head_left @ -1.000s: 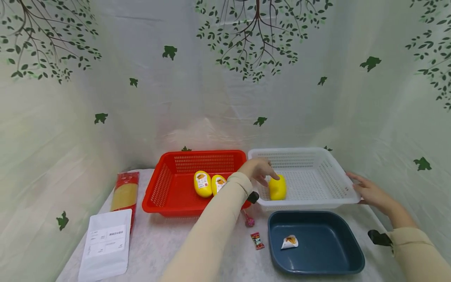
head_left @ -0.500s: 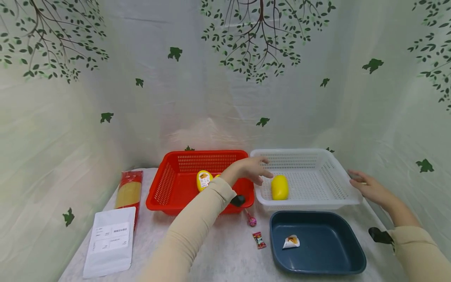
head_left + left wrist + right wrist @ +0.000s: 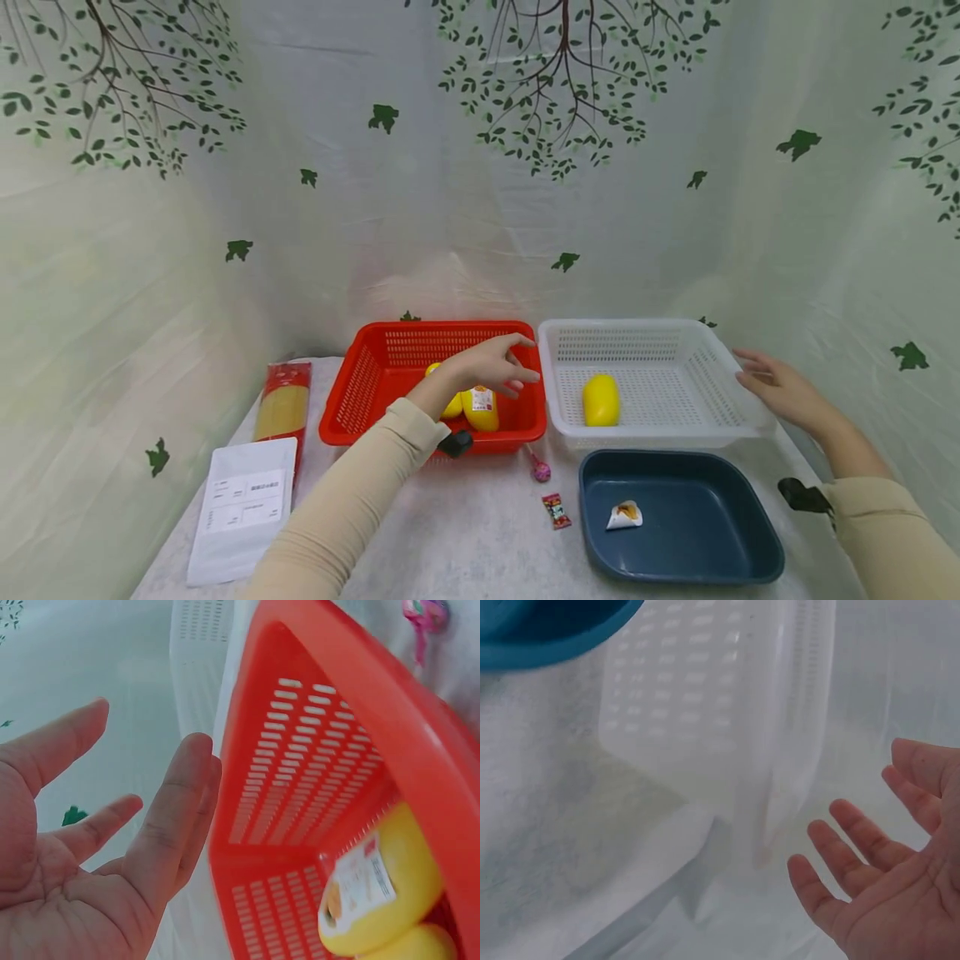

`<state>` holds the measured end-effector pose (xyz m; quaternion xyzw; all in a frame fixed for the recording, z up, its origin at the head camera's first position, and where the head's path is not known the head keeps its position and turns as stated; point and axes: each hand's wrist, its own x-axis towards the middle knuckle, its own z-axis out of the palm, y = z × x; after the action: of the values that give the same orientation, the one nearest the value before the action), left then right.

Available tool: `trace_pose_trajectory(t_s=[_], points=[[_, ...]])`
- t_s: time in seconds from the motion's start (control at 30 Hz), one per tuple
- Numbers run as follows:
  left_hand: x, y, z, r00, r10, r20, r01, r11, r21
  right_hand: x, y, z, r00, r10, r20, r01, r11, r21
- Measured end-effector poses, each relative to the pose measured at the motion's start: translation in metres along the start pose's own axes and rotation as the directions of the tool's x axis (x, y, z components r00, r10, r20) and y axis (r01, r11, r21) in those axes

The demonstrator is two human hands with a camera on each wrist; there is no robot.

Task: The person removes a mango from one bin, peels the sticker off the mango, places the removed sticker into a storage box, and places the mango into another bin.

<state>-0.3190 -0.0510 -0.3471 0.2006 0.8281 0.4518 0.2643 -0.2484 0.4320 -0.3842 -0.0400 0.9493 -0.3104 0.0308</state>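
My left hand point(image 3: 491, 367) hovers over the right part of the red basket point(image 3: 367, 417), fingers loosely extended and nothing in them. Below it in the basket lie yellow egg-shaped packs point(image 3: 401, 874) with white labels, partly hidden by the hand and wrist in the head view. Another yellow egg-shaped pack point(image 3: 601, 400) rests at the left front of the white basket point(image 3: 675, 432), no label showing. My right hand point(image 3: 787, 396) is beside that basket's right rim, relaxed and holding nothing; the right wrist view shows its fingers point(image 3: 855, 862) apart from the basket wall.
In front of the white basket stands a dark blue tray point(image 3: 697, 575) holding a small white printed piece point(image 3: 624, 515). A lollipop point(image 3: 540, 469) and a wrapped candy point(image 3: 557, 511) lie left of it. A white pouch point(image 3: 243, 508) overlaps a red-and-yellow packet point(image 3: 285, 404) at far left.
My left hand has left the yellow egg-shaped pack in the white basket and moved left above the red basket. My right hand has drawn slightly away from the white basket's rim.
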Motion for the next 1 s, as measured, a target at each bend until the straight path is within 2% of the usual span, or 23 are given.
trace_pose_trajectory(t_s=[0.33,0.53,0.73,0.87,1.0], points=[[-0.032,-0.027,-0.016,0.998,-0.011,-0.059,0.009,0.999,-0.041,0.009,-0.033,0.009,0.988,-0.156,-0.021,0.155,0.987,-0.037],[-0.051,-0.040,-0.022,0.993,-0.049,-0.108,0.045,0.998,-0.037,0.016,-0.049,0.020,0.981,-0.194,-0.022,0.193,0.980,-0.057],[-0.073,-0.059,-0.031,0.983,-0.075,-0.165,0.066,0.996,-0.059,0.021,-0.069,0.029,0.971,-0.240,-0.006,0.240,0.970,-0.047],[-0.090,-0.070,-0.038,0.971,-0.082,-0.223,0.074,0.996,-0.044,0.023,-0.085,0.037,0.967,-0.253,0.004,0.253,0.966,-0.047],[-0.105,-0.079,-0.048,0.956,-0.103,-0.273,0.098,0.995,-0.029,0.029,-0.096,0.044,0.953,-0.303,0.004,0.303,0.952,-0.047]])
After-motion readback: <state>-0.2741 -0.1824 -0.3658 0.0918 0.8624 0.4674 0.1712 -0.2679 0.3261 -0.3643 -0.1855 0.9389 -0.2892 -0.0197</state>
